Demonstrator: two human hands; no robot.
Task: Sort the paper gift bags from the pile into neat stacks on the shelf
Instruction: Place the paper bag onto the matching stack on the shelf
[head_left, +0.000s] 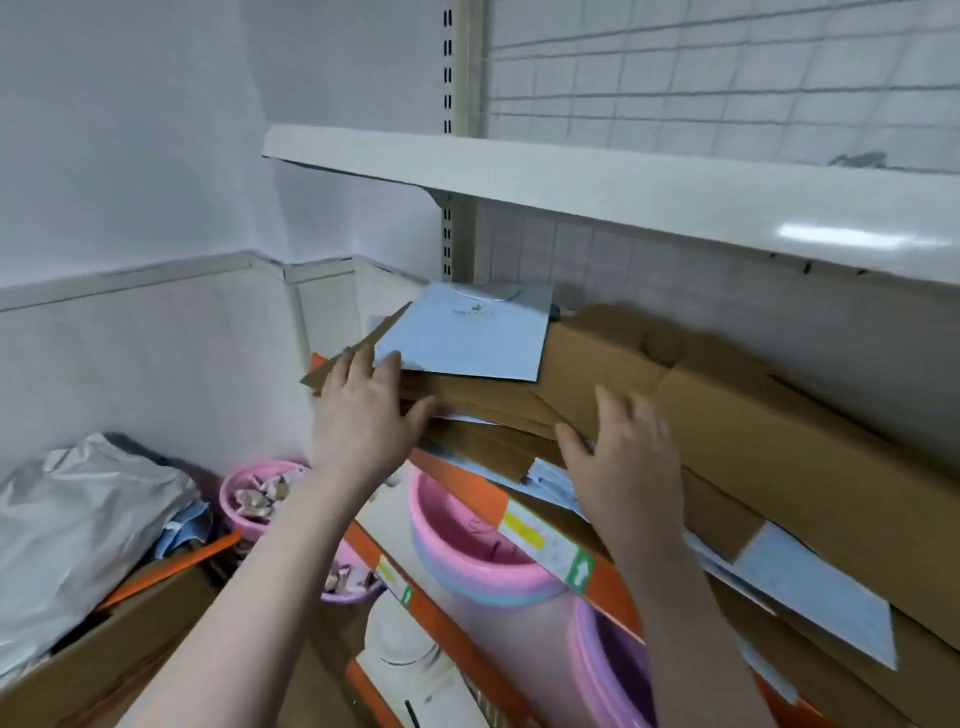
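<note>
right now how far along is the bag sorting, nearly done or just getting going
Partly done, at a guess. A stack of flat brown bags sits on the shelf with a pale blue bag on top. In hand: the left hand presses the stack's left edge and the right hand steadies its front, squaring it up. Left: loose blue bags still lie mixed with cardboard further right.

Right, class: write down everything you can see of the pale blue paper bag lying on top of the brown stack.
The pale blue paper bag lies folded flat and slightly tilted on top of the stack of brown bags under the white shelf. It looks like smooth matte paper, with a small green logo and a thin cord handle near its far edge. The left hand touches its near left corner with straight fingers.
</note>
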